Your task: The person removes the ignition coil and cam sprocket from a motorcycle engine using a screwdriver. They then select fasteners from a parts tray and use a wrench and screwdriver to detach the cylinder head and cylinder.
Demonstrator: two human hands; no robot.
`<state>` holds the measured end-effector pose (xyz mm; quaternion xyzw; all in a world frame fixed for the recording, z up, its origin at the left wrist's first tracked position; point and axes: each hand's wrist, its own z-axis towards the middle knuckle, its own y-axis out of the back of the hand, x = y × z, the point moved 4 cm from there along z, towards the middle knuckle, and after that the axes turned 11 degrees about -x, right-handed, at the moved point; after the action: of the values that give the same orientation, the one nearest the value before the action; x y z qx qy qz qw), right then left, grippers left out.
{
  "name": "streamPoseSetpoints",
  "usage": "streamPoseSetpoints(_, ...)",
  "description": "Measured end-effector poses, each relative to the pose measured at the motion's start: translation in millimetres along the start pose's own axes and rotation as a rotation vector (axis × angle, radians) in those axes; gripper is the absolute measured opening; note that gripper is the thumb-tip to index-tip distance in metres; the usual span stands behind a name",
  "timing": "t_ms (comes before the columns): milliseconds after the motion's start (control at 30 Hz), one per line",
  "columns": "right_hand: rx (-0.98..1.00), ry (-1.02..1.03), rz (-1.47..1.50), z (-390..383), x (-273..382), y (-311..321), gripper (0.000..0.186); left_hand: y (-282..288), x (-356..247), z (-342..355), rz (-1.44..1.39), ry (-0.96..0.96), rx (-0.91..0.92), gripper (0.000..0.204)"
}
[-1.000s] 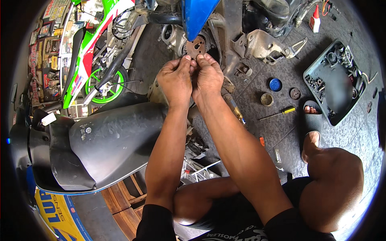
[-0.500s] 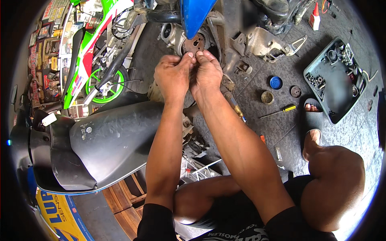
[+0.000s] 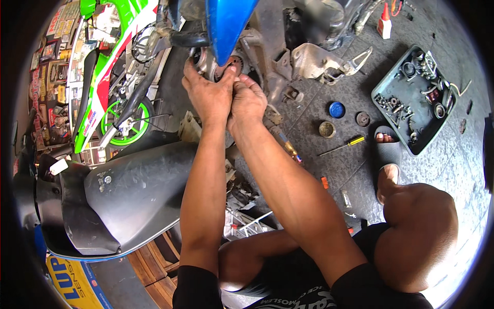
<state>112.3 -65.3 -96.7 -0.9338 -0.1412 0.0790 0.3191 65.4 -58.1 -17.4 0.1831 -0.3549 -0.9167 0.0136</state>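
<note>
Below the pointed blue body panel [image 3: 229, 26] is a metal engine housing [image 3: 205, 62] with a round, rusty toothed plate [image 3: 233, 64] in it. My left hand [image 3: 206, 95] grips the housing's left side with its fingers, its thumb laid on the plate. My right hand [image 3: 248, 100] is closed just beside it at the plate's lower edge; whatever its fingertips pinch is hidden. Part of the plate is covered by the panel and my thumb.
Right: a parts tray [image 3: 374, 100], blue cap [image 3: 336, 109], tin [image 3: 327, 130], round disc [image 3: 363, 118], screwdriver [image 3: 352, 142], glue bottle [image 3: 384, 28], my sandalled foot [image 3: 387, 149]. Centre: metal bracket [image 3: 319, 62]. Left: black motorcycle bodywork [image 3: 134, 190] and a green bike [image 3: 103, 82].
My left hand has shifted leftward, its fingers spreading onto the housing's side. My right hand has dropped slightly below the plate's middle. The whole view has shifted, with the scene appearing further left.
</note>
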Motion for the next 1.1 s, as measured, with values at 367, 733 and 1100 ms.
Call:
streamPoseSetpoints(367,0.166,0.056,-0.269,-23.4,24.6,16.2,0.014,-11.2,14.3,-0.5,0.01,-0.015,-0.094,0.081)
streamPoseSetpoints(733,-0.197,1.581,-1.767,50.3,209.7,258.4,0.022,-13.1,-2.7,-11.5,-0.13,0.048,-0.051,0.079)
streamPoseSetpoints(1100,0.412,0.734,-2.576,46.9,233.3,284.5,0.025,-15.0,6.0,-9.2,-0.1,-0.072,-0.087,0.082)
